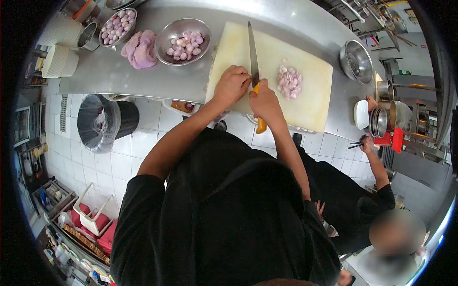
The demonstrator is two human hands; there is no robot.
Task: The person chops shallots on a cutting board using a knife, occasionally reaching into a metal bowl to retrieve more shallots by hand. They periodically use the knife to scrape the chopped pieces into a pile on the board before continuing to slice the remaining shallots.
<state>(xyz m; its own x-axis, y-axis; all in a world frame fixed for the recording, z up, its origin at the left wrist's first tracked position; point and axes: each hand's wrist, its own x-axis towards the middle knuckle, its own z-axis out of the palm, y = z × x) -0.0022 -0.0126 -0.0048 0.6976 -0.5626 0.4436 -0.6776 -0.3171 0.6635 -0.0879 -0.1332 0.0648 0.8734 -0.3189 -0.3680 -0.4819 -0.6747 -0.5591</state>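
My right hand (266, 101) is wrapped around the yellow handle of a long kitchen knife (253, 47), whose blade points away from me over the pale cutting board (229, 47). Close by the blade's left side, my left hand (233, 85) has its fingers curled together on the board; whatever they pinch is hidden. To the right of the knife lies a small heap of cut shallots (290, 82). Beyond the board's left edge, a metal bowl (164, 35) contains peeled whole shallots (185, 46).
A pink cloth (139, 50) and a second bowl of shallots (117, 27) sit farther left on the steel counter (105, 71). A metal bowl (356, 62) stands at right. Below left is a lined bin (129, 119). A co-worker's hand (366, 143) holds dark sticks at right.
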